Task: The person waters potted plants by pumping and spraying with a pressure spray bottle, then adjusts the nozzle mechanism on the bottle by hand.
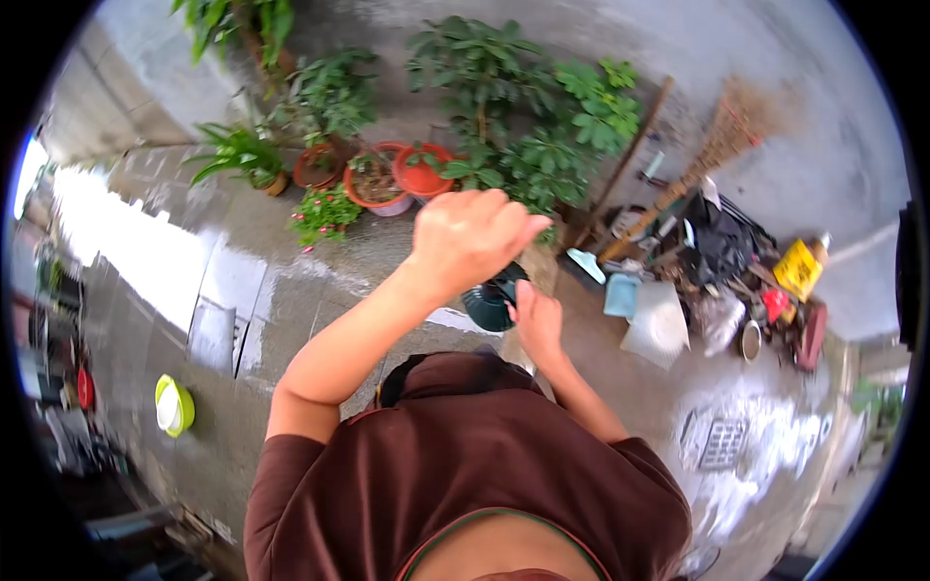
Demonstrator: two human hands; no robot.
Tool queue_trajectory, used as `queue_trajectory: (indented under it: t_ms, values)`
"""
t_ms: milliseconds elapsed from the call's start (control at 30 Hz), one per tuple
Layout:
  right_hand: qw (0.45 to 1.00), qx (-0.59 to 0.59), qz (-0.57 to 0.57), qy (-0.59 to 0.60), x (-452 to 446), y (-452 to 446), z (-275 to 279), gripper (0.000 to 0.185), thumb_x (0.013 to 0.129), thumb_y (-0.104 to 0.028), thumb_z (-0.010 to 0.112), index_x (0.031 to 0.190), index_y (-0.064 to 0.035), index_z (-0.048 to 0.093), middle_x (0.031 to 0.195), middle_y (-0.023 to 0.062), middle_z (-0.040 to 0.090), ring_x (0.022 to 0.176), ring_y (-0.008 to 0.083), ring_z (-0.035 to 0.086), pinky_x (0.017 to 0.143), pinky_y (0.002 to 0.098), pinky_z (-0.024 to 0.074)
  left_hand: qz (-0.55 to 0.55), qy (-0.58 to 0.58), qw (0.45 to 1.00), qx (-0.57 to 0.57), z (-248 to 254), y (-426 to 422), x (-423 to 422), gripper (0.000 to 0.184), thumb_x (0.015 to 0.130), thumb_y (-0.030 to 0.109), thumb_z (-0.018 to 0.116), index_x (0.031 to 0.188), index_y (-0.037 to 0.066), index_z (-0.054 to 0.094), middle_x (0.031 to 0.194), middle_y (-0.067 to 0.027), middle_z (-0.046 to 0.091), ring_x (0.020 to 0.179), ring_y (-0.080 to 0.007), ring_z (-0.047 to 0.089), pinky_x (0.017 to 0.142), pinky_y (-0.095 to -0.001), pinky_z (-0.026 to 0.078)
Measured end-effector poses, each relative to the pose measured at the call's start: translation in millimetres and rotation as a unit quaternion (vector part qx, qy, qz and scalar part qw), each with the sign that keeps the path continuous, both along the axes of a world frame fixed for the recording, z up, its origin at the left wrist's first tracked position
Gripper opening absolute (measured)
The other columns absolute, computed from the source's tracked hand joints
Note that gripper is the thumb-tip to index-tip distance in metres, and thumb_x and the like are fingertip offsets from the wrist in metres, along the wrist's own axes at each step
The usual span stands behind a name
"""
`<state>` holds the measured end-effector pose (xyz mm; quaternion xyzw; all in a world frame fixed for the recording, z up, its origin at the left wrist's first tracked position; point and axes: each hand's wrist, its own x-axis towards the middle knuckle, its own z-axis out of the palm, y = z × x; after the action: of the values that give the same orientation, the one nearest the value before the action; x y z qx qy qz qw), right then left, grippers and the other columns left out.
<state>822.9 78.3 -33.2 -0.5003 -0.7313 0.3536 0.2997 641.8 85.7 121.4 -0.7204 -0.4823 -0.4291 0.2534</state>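
Observation:
My left hand (pixel 475 237) is raised in the middle of the view, its fingers curled into a fist with the thumb towards the right. Its palm side is hidden, so what it holds, if anything, does not show. Below and to the right of it, my right hand (pixel 536 320) is closed at the edge of a dark green, ribbed round container (pixel 487 308), around what looks like its dark handle. The left hand and forearm cover part of the container's upper side. Its inside is dark and hard to make out.
Potted plants, including an orange-red pot (pixel 423 172), line the wall ahead. To the right lean a straw broom (pixel 697 169) and a wooden pole (pixel 630 155), beside a heap with a black bag (pixel 725 240). A yellow-green basin (pixel 174 405) stands left on wet paving, and a drain grate (pixel 724 443) lies right.

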Motion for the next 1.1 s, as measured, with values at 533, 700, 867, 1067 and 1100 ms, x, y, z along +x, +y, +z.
queue_trajectory:
  t_ms: [533,700,867,1067,1100]
  values:
    - [0.998,-0.03,0.017,0.055,31.0,34.2,-13.5,0.057,0.109,-0.039,0.042,0.075,0.0009,0.065,0.057,0.0061,0.059,0.049,0.0167,0.056,0.05,0.0355,0.0435,0.066,-0.012,0.998,-0.008,-31.6,29.6,36.6,0.038,0.081,0.033,0.079,0.068,0.013,0.05,0.064,-0.0016,0.049,0.052,-0.02,0.056,0.046,-0.0337,0.045]
    - [0.997,-0.043,0.06,0.038,43.3,50.1,-14.5,0.047,0.109,-0.03,0.042,0.083,0.0008,0.066,0.059,0.0135,0.062,0.054,0.0287,0.064,0.055,0.0435,0.048,0.081,-0.085,0.992,-0.049,-69.3,28.0,55.2,0.035,0.082,0.03,0.078,0.071,0.013,0.05,0.067,-0.0036,0.048,0.053,-0.0227,0.057,0.047,-0.0365,0.046]
    - [0.996,-0.013,0.087,0.033,37.7,55.4,-1.8,0.049,0.109,-0.031,0.041,0.082,0.0012,0.066,0.057,0.0125,0.061,0.052,0.0261,0.064,0.053,0.0433,0.0472,0.096,-0.1,0.982,-0.125,-118.3,19.2,62.6,0.034,0.086,0.032,0.075,0.076,0.011,0.049,0.071,-0.0054,0.05,0.056,-0.024,0.06,0.049,-0.0375,0.049]
    - [0.985,-0.106,0.105,0.09,36.3,46.6,-23.8,0.055,0.11,-0.037,0.04,0.079,0.0013,0.064,0.059,0.0021,0.058,0.049,0.0089,0.051,0.044,0.0276,0.0368,0.084,-0.103,0.971,-0.199,-126.8,5.2,57.1,0.029,0.091,0.035,0.069,0.091,0.009,0.055,0.08,-0.0071,0.055,0.064,-0.0272,0.064,0.055,-0.0386,0.052]
    - [0.985,-0.113,0.107,0.078,36.1,42.6,-24.4,0.055,0.11,-0.037,0.04,0.08,0.0014,0.064,0.059,0.0022,0.058,0.048,0.009,0.051,0.045,0.0278,0.0372,0.087,-0.109,0.97,-0.201,-127.6,-0.1,56.8,0.03,0.091,0.035,0.069,0.094,0.009,0.056,0.082,-0.0075,0.055,0.066,-0.0278,0.065,0.056,-0.0387,0.053]
